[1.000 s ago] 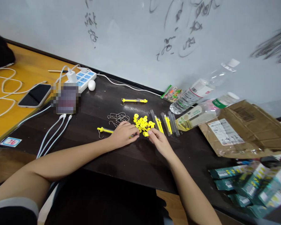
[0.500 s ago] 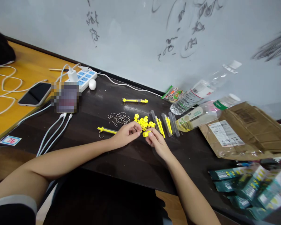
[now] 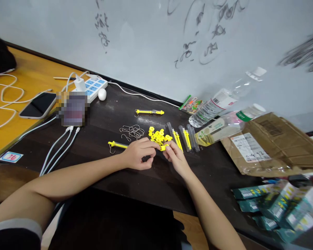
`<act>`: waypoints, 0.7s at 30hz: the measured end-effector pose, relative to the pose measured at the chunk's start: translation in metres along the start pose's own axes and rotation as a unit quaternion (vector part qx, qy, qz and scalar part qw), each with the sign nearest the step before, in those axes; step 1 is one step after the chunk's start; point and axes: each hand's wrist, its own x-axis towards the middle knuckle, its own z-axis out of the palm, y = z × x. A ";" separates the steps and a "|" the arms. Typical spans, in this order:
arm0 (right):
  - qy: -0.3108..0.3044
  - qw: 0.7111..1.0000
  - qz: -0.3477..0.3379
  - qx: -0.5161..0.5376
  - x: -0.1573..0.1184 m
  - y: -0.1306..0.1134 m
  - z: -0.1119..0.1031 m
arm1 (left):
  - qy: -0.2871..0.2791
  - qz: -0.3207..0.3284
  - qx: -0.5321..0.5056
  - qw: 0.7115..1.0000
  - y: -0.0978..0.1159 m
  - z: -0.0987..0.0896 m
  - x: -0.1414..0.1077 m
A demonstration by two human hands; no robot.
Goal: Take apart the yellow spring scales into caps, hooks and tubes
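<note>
My right hand (image 3: pixel 176 158) pinches a small yellow plastic piece (image 3: pixel 163 148) between thumb and fingers. My left hand (image 3: pixel 141 153) reaches to the same piece with its index finger, the tip at or against its left end; its thumb is apart, and nothing shows in its grip. Just beyond both hands lies a pile of small yellow plastic parts (image 3: pixel 158 133). Metal wire hooks (image 3: pixel 133 132) are heaped to its left. A yellow spring scale with a hook (image 3: pixel 117 144) lies partly behind my left hand, and another spring scale (image 3: pixel 149 112) lies farther back.
Clear tubes (image 3: pixel 193 139) and yellow rods (image 3: pixel 187 139) lie right of the pile. Two bottles (image 3: pixel 211 107) (image 3: pixel 229 125), a cardboard package (image 3: pixel 276 146) and green boxes (image 3: pixel 273 201) occupy the right. Phones (image 3: pixel 38 105), cables and a power strip (image 3: pixel 95 88) are left. A whiteboard (image 3: pixel 146 45) stands behind.
My left index finger has stretched out to the yellow piece, while the thumb has dropped away from it. My right hand keeps its pinch in nearly the same place.
</note>
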 end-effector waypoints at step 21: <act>0.014 0.968 -0.064 -0.242 -0.005 -0.005 -0.001 | 0.032 -0.015 0.012 0.999 -0.001 0.000 0.000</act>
